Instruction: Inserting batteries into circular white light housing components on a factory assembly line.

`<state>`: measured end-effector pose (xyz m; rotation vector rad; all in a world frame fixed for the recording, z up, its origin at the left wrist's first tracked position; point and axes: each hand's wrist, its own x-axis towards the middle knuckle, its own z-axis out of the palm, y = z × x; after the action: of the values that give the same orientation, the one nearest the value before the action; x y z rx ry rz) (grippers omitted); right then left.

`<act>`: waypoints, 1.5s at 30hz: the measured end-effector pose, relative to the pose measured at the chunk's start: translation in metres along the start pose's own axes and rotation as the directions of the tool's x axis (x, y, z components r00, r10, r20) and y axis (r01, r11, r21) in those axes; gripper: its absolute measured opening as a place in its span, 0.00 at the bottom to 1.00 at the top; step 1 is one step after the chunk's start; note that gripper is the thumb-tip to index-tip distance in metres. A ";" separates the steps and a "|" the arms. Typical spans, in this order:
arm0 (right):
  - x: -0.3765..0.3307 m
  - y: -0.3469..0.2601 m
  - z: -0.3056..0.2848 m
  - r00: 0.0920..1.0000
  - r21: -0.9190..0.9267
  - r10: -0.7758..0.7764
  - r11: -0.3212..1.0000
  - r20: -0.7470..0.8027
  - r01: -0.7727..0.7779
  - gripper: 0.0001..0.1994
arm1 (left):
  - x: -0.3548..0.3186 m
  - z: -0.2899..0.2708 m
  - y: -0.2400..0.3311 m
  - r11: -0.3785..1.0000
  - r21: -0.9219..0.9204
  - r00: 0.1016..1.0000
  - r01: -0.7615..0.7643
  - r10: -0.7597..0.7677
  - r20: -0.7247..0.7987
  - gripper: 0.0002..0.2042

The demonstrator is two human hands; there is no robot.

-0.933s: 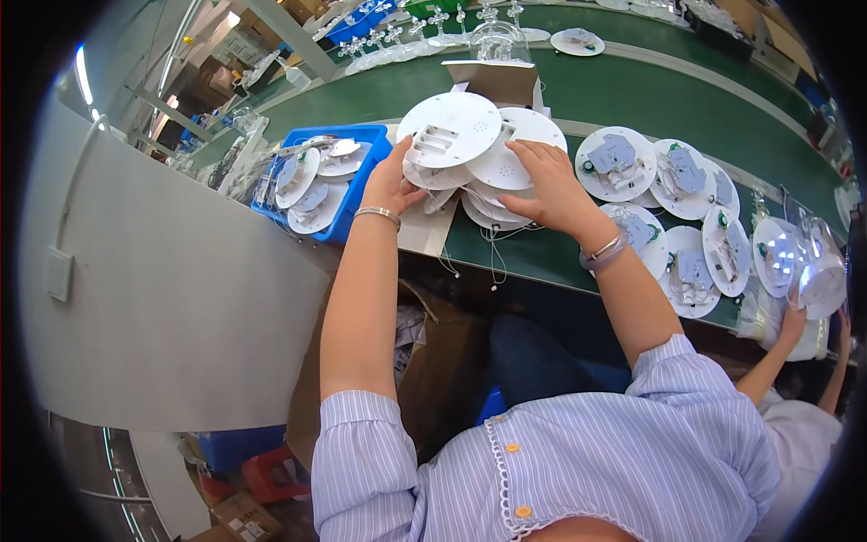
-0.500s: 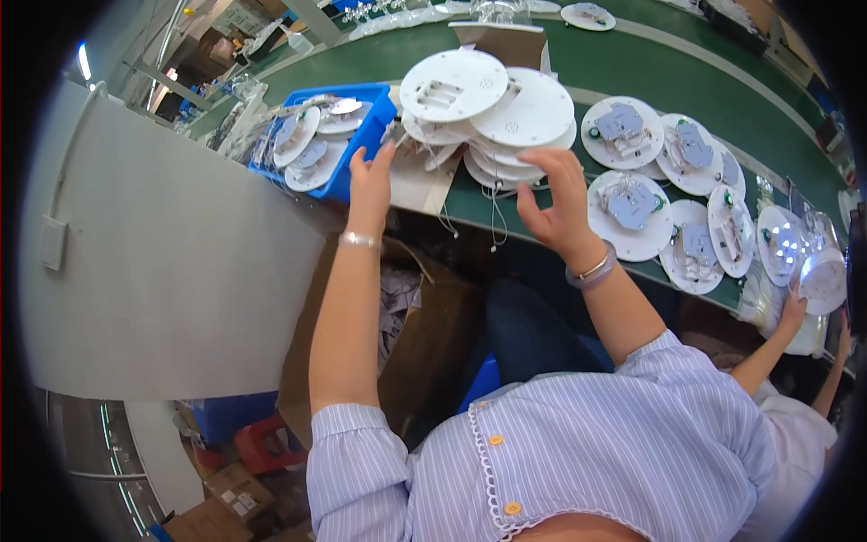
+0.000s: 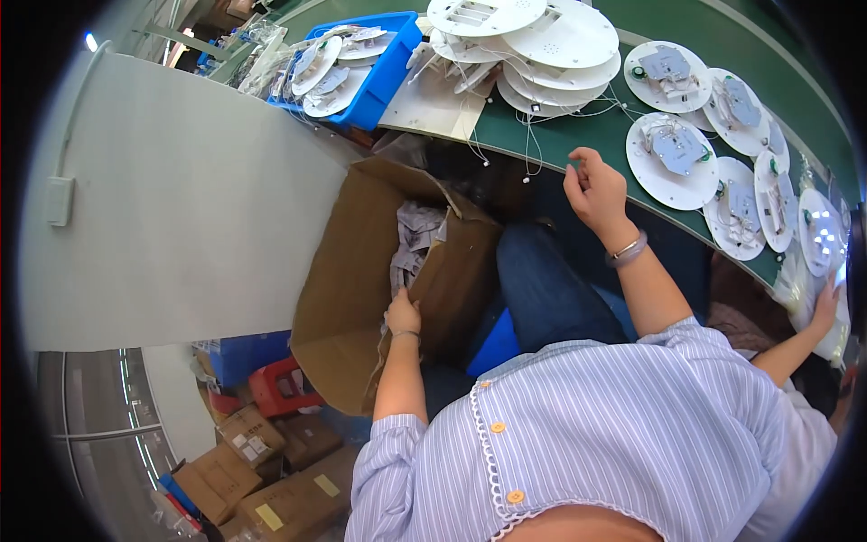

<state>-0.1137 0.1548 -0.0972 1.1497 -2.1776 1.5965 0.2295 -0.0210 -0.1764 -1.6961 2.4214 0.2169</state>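
Note:
My left hand (image 3: 404,313) reaches down into an open cardboard box (image 3: 336,262), its fingers closed at the lower end of crumpled pale grey packets (image 3: 418,239). Whether it grips one of them is hidden. My right hand (image 3: 598,190) hovers just off the front edge of the green bench, fingers loosely bent, thumb apart and nothing held. Nearest to it are a white round plate with a grey board (image 3: 671,161) and a stack of white discs (image 3: 564,41). Thin white wires (image 3: 531,149) with small connectors dangle from the stack over the bench edge.
A blue bin (image 3: 386,77) of similar discs stands at the bench's left end. More plates with boards (image 3: 738,110) lie to the right, where another person's hand (image 3: 825,307) is. A white panel (image 3: 181,217) rises at left; closed cartons (image 3: 298,492) sit below.
My left hand has dropped from beside the blue bin into the cardboard box. My right hand has drawn back from the disc stack, past the bench edge. The view has tilted downward.

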 end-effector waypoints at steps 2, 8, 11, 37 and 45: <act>0.001 0.004 0.000 1.000 -0.012 -0.004 1.000 0.027 0.005 0.07 | 0.004 0.000 0.001 0.996 0.078 0.999 0.043 -0.045 0.022 0.12; 0.001 0.001 -0.002 0.996 -0.054 -0.016 0.998 0.093 0.021 0.06 | 0.024 -0.002 -0.004 0.993 0.107 0.996 0.046 -0.037 -0.084 0.07; 0.002 0.002 -0.003 0.991 -0.089 -0.083 0.992 0.107 0.092 0.04 | 0.033 -0.016 -0.023 0.988 0.103 0.993 0.113 -0.108 -0.050 0.07; 0.004 0.004 -0.004 0.961 -0.140 -0.166 0.970 0.221 0.199 0.04 | 0.064 -0.038 -0.062 0.998 -0.012 0.998 0.069 -0.069 -0.009 0.07; 0.005 0.001 0.000 0.967 -0.200 -0.202 0.952 0.157 0.231 0.03 | 0.047 -0.021 -0.048 0.988 -0.121 0.989 0.091 -0.104 -0.104 0.08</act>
<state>-0.1178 0.1527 -0.0955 1.4058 -2.1520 1.1911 0.2579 -0.0844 -0.1676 -1.9199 2.4375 0.2626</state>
